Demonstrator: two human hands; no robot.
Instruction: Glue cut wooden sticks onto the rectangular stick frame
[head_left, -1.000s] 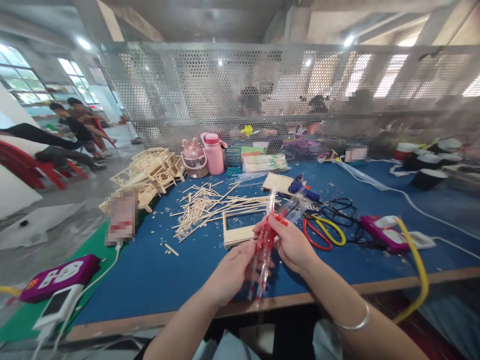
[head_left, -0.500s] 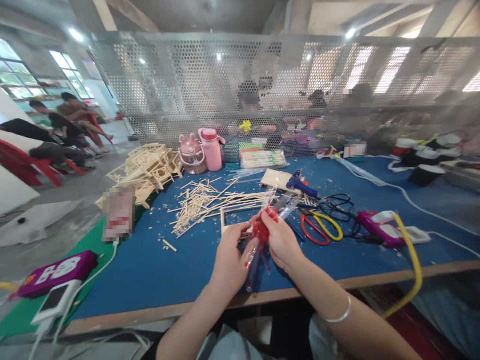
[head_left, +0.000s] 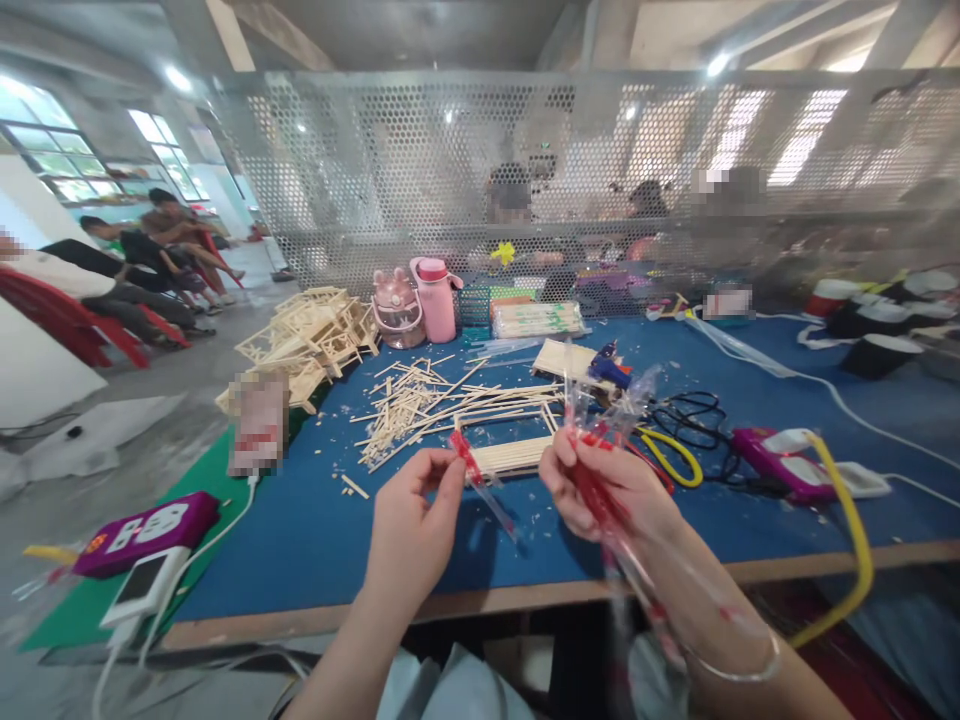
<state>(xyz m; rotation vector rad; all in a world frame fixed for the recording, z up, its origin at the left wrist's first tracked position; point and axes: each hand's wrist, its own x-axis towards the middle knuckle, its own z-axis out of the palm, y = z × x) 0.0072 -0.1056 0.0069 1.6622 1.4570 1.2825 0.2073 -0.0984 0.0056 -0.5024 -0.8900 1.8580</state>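
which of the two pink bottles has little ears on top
The left, shorter bottle: two ear-like bumps stick up from its lid. The right, taller bottle has none.

**Front-left open, right and back crowded**

Best pass for me: blue tabletop (head_left: 300, 545), left of my left hand (head_left: 416, 520), along the front edge. Between hands, the red-and-clear strip (head_left: 487, 490) cuts into the gap; wooden frame (head_left: 514, 456) just beyond. My right hand (head_left: 619, 485)'s plastic bundle (head_left: 600, 495) hangs over the front edge. Stick pile (head_left: 409, 405) blocks centre-left; scissors (head_left: 684, 460), black cables (head_left: 694, 412) and purple power strip (head_left: 780, 468) crowd the right. Perforated screen (head_left: 420, 170) walls off the back.
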